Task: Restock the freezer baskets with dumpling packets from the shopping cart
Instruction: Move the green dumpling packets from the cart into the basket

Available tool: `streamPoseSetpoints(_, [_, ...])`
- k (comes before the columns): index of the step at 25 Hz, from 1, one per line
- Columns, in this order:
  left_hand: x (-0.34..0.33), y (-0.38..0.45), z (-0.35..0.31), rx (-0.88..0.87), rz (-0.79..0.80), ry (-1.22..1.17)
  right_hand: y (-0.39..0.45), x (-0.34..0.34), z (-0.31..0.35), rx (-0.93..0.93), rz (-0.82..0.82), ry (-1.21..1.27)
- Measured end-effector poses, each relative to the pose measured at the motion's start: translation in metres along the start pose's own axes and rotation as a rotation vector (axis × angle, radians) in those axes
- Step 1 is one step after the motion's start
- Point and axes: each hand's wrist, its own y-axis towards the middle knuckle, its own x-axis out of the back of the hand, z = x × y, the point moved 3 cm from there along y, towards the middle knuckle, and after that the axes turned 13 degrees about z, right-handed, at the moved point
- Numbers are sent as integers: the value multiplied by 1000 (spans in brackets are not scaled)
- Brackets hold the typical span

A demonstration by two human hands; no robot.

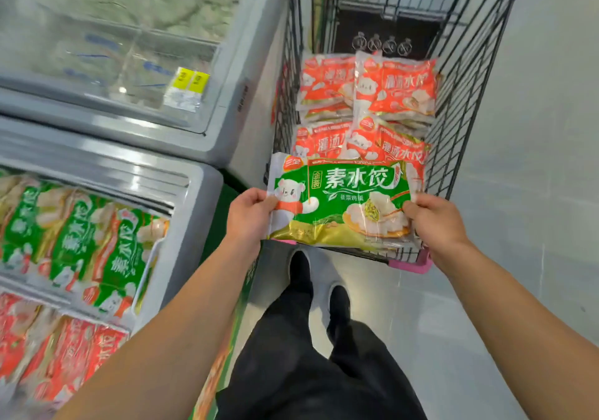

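Your left hand [249,212] and right hand [436,218] each have their fingers clamped on an end of a green dumpling packet [340,204], held flat above the near end of the shopping cart [460,102]. Red packets [366,105] lie stacked in the cart behind it. To your left, the open freezer [191,205] holds green packets [81,238] standing in a basket [152,257], with more red ones nearer you.

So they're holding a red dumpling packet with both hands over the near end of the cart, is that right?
Not quite: the packet is green, not red. The head view shows the left hand and right hand gripping its two ends over the near end of the cart; the red packets lie in the cart.
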Motion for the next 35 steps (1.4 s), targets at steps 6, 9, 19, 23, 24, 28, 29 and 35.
streamPoseSetpoints(6, [41, -88, 27, -125, -170, -208, -36, -16, 45, 236, 148, -149])
streamPoseSetpoints(9, [68, -128, 44, -151, -264, -273, -51, -49, 62, 290, 280, -165])
streamPoseSetpoints(19, [200, -264, 135, -157, -620, -496, -125, -236, 96, 443, 682, -448])
streamPoseSetpoints(23, [255, -298, 180, -138, -725, -580, -165, -324, 101, 496, 757, -598])
streamPoseSetpoints(24, [269, -302, 193, -128, -733, -617, -176, -344, 100, 514, 763, -634])
streamPoseSetpoints(28, [327, -311, 230, -77, -750, -737, -212, -418, 102, 601, 758, -735])
streamPoseSetpoints(29, [339, -312, 234, -73, -759, -736, -217, -433, 104, 603, 758, -743])
streamPoseSetpoints(35, [392, -295, 247, -33, -755, -783, -211, -495, 113, 555, 776, -817])
